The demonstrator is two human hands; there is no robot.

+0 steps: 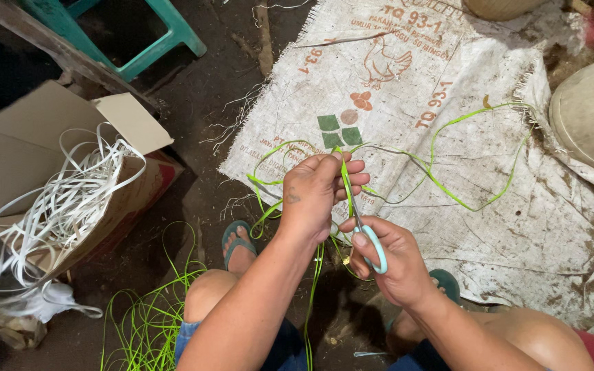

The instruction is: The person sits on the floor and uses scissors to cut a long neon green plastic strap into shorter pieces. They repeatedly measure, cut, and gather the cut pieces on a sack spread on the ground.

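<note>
The left hand (314,196) is raised in front of the knees, its fingers pressed together and pinching a bright green plastic strip (344,180) near its upper end. The strip runs down from that pinch, past the blades of a pair of scissors (368,240), and hangs on between the legs toward the floor. The right hand (390,264) sits just below and beside the left hand, closed around the pale blue handles of the scissors, thumb through 1 loop. The blades point up toward the left hand and lie along the green strip; whether they are open or shut is too fine to tell.

More of the green strip loops across a dirty white woven sack (448,137) spread on the dark floor beyond the hands. A loose heap of the same green strips (147,319) lies on the floor beside the left knee. Further left stands an open cardboard box (29,154) holding a tangle of white strips (70,199) that spill over its edge. A teal plastic stool (166,31) stands at the top, well apart from the hands. Both feet wear teal sandals (235,237).
</note>
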